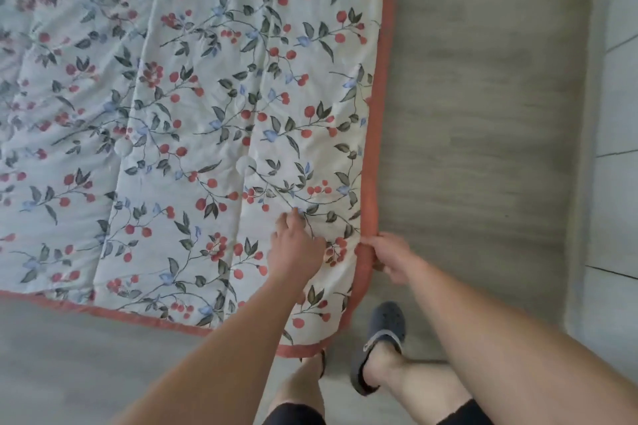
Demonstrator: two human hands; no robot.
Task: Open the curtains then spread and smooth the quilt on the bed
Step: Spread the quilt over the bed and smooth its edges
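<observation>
A white quilt (193,107) printed with red berries and green leaves lies spread flat over the bed, filling the upper left of the view. A salmon-red border (381,86) runs down its right edge and along its near edge. My left hand (295,245) lies flat on the quilt near its near right corner, fingers straight and pressing the cloth. My right hand (390,257) grips the red border at the quilt's right edge, fingers curled round it. The quilt's corner hangs down toward my legs.
Grey wood-look floor (483,114) runs along the bed's right side and below its near edge. A white panelled wall or cabinet (618,114) stands at the far right. My feet in grey clogs (378,345) stand by the quilt's corner.
</observation>
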